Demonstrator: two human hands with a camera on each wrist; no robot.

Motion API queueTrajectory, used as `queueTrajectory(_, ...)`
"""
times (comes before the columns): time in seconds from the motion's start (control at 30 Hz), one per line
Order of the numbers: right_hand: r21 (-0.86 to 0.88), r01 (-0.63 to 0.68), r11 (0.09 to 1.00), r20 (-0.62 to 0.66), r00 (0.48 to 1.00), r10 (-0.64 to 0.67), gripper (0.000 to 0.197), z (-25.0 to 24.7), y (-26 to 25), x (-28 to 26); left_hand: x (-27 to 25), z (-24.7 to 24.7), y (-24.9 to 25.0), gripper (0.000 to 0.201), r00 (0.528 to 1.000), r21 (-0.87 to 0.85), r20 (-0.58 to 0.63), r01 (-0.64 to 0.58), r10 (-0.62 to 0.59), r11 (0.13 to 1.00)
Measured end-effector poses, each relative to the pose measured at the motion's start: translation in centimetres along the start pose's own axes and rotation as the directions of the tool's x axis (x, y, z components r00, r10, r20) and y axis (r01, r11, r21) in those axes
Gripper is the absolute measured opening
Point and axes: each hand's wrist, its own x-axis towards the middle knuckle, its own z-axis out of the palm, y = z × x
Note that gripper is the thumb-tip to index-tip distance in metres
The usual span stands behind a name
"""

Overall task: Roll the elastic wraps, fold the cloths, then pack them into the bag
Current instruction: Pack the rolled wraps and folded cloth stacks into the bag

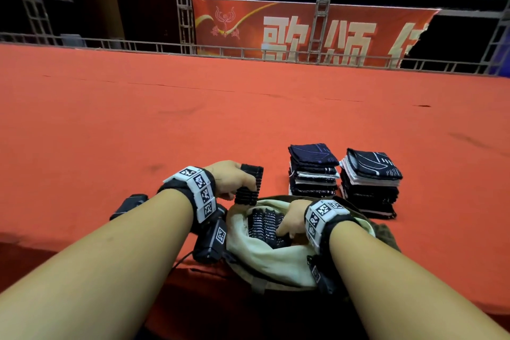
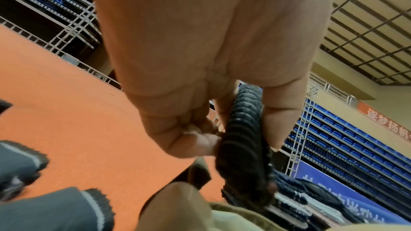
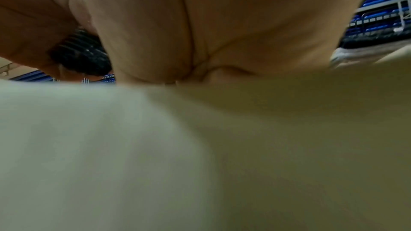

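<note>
Bag [image 1: 248, 251] nearest, rolled wraps [image 1: 265, 225] inside; two cloth stacks [image 1: 313, 171] side by side behind, right.

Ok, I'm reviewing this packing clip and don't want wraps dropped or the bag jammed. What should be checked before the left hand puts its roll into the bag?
1. Left hand grips the rolled wrap firmly: ok.
2. Roll is wound tight, no loose tail: ok.
3. Bag mouth is open: ok.
4. Right hand clear of the drop spot: not ok, it is inside on the packed wraps.
5. Room left in the bag: cannot tell.
6. Folded cloth stacks out of the path: ok.
</note>
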Motion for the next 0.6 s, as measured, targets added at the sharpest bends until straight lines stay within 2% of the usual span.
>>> queueTrajectory(0.07,0.077,-0.007,0.997,-0.010,1.000,0.008,0.024,-0.6,0.6,-0.1,0.1,0.4,0.6,0.019,0.999,-0.039,0.045,-0.023,0.025,0.999)
queueTrajectory(0.13,0.263,-0.018,0.965,0.025,1.000,0.012,0.022,-1.1,1.6,-0.3,0.2,1.0,1.2,0.025,0.997,-0.035,0.056,-0.041,0.043,0.999)
queueTrajectory(0.23,0.334,0.001,0.942,-0.043,0.999,0.014,0.022,-2.8,2.5,-1.2,0.6,2.3,1.6,0.032,0.996,-0.032,0.055,-0.074,0.076,0.997)
queueTrajectory(0.33,0.577,0.066,0.814,-0.077,0.997,-0.027,0.011,-4.1,3.0,-2.3,0.8,3.8,2.1,0.029,0.987,-0.017,0.121,-0.103,0.104,0.995)
queueTrajectory(0.4,0.692,0.129,0.711,-0.091,0.992,-0.092,0.016,-4.0,3.5,-2.5,0.8,4.8,2.5,0.026,0.986,-0.042,0.117,-0.114,0.118,0.993)
queueTrajectory(0.5,0.718,0.212,0.663,-0.150,0.977,-0.149,0.027,-3.6,4.4,-2.5,0.8,6.4,3.1,0.026,0.984,-0.064,0.104,-0.137,0.143,0.989)
queueTrajectory(0.6,0.710,0.250,0.658,-0.187,0.968,-0.167,0.024,-3.6,5.0,-2.8,0.5,7.3,3.4,0.025,0.979,-0.121,0.136,-0.133,0.149,0.984)
